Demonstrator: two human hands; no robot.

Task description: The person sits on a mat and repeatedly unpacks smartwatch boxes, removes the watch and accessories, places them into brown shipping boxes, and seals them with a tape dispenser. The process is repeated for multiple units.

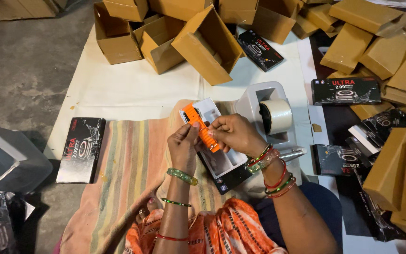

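Observation:
My left hand (183,143) and my right hand (233,133) both pinch an orange watch strap (202,127), which lies slantwise over a white plastic tray (222,160). The tray rests in an open black box (233,178) on my lap. My left hand grips the strap near its upper middle; my right hand holds it from the right side. Bangles ring both wrists.
A grey tape dispenser (269,110) with a roll of clear tape stands just behind my right hand. Open brown cartons (203,44) pile at the back and right. Black watch boxes (81,149) lie left and right. A striped cloth (128,174) covers the floor.

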